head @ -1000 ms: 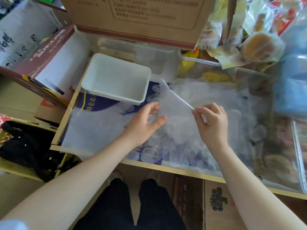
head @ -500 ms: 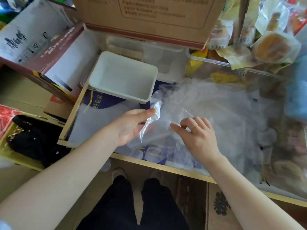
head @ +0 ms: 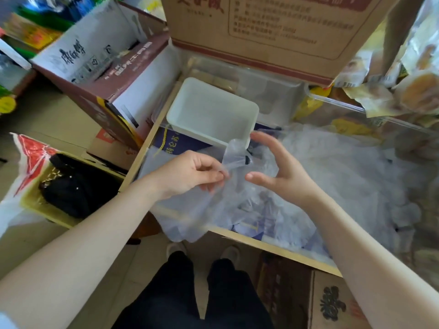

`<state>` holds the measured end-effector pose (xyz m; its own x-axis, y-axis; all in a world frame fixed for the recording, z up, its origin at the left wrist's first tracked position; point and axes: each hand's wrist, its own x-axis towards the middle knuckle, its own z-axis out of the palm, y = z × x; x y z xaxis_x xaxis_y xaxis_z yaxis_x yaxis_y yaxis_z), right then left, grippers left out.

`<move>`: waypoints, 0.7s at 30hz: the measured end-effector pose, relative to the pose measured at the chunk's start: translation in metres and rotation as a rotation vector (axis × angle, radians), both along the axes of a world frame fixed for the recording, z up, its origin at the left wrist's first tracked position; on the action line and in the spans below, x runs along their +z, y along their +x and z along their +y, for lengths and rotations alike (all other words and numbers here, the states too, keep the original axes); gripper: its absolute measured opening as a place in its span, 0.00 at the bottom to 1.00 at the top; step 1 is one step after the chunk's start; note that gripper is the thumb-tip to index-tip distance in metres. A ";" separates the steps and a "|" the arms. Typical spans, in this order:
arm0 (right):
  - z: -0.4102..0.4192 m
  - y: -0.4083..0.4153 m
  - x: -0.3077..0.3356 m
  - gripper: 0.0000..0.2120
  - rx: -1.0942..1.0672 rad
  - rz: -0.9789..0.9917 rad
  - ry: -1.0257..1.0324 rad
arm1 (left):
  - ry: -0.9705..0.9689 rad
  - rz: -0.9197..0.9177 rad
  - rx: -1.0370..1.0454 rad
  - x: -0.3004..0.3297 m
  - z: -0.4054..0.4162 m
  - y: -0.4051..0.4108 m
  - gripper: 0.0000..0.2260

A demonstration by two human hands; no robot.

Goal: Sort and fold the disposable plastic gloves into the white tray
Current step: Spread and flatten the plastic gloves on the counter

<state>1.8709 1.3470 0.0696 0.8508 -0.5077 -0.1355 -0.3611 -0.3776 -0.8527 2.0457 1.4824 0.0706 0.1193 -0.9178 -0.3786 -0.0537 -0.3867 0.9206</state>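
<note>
Head view shows the left hand (head: pixel 190 173) pinching a clear plastic glove (head: pixel 234 153) between thumb and fingertips, just in front of the white tray (head: pixel 247 109), whose near corner the glove's top overlaps. Beside it the right hand (head: pixel 282 169) hovers with fingers spread, grasping nothing. Under both hands, a pile of gloves (head: pixel 332 167) covers the shelf (head: pixel 280 249).

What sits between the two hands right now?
In the head view, a bunched plastic glove, pinched by the left hand; the right hand is spread open beside it.
</note>
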 end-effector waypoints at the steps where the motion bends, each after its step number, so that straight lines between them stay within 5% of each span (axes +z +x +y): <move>1: 0.001 0.009 0.006 0.20 0.041 0.035 0.020 | -0.006 0.016 0.001 0.004 0.002 0.004 0.08; 4: 0.013 0.034 0.015 0.02 0.015 0.024 0.240 | -0.022 0.034 0.093 0.012 0.009 0.019 0.05; 9: 0.024 0.061 0.008 0.05 -0.363 -0.106 0.436 | 0.124 0.015 0.191 0.009 0.037 0.062 0.08; 13: 0.030 0.065 -0.014 0.11 -0.605 -0.009 0.576 | 0.163 0.347 0.466 -0.009 0.060 0.083 0.04; 16: 0.041 0.065 -0.027 0.10 -0.645 0.047 0.649 | 0.227 0.428 0.495 -0.021 0.070 0.088 0.07; 21: 0.064 0.064 -0.050 0.09 -0.541 0.274 0.583 | 0.354 -0.017 0.385 -0.037 0.072 0.078 0.04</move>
<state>1.9353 1.4110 0.0198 0.4088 -0.6208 -0.6689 -0.5884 0.3810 -0.7132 2.1239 1.5542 0.0333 0.4317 -0.6224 -0.6528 0.1393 -0.6691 0.7300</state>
